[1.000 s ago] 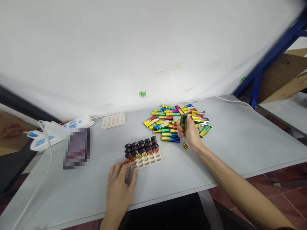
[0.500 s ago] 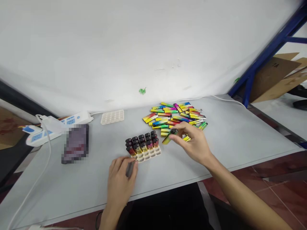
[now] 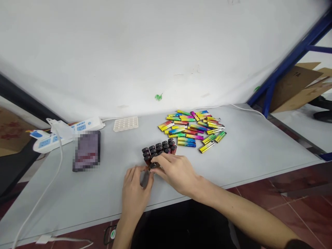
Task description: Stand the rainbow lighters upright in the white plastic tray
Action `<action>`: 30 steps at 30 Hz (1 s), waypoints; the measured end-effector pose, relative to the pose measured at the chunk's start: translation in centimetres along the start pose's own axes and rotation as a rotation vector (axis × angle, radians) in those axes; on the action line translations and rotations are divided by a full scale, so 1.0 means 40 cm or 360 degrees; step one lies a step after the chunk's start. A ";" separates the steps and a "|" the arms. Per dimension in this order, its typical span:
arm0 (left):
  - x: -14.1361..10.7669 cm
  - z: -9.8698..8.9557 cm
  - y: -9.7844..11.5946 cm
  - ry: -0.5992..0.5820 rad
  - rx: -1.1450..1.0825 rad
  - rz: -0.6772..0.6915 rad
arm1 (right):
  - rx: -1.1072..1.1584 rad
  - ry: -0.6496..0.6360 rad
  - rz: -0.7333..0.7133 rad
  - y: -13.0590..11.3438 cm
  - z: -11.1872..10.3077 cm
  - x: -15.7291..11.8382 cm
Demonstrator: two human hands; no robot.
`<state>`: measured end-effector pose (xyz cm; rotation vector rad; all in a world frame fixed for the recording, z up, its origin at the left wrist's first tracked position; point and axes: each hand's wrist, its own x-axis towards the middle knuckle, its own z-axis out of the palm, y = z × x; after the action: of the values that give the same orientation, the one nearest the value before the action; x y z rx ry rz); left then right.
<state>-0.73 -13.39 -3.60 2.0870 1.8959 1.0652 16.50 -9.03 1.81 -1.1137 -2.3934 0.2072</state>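
Wears black clothing [image 3: 181,224] over the lap, nearer the body than the fingers. Has a black sleeve [image 3: 298,244] near the right elbow, well behind the fingers. Bares the left hand [image 3: 136,193], right hand [image 3: 181,173] and both forearms [image 3: 233,207].

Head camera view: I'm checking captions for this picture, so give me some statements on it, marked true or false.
1. The right hand has its fingers on a black-topped piece. True.
2. The black-topped pieces in rows lie flat. False: they stand upright.
3. The white tray by the wall is between the power strip and the colourful pile. True.
4. The left hand is on the power strip. False: the left hand is beside the right.
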 end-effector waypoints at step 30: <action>-0.002 0.006 -0.018 0.0010 0.0109 -0.0018 | -0.0081 0.0082 0.0086 -0.020 0.044 -0.004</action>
<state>-1.19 -13.23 -4.23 2.1087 1.9715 1.0192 15.20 -9.57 0.50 -1.1938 -2.3368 0.1344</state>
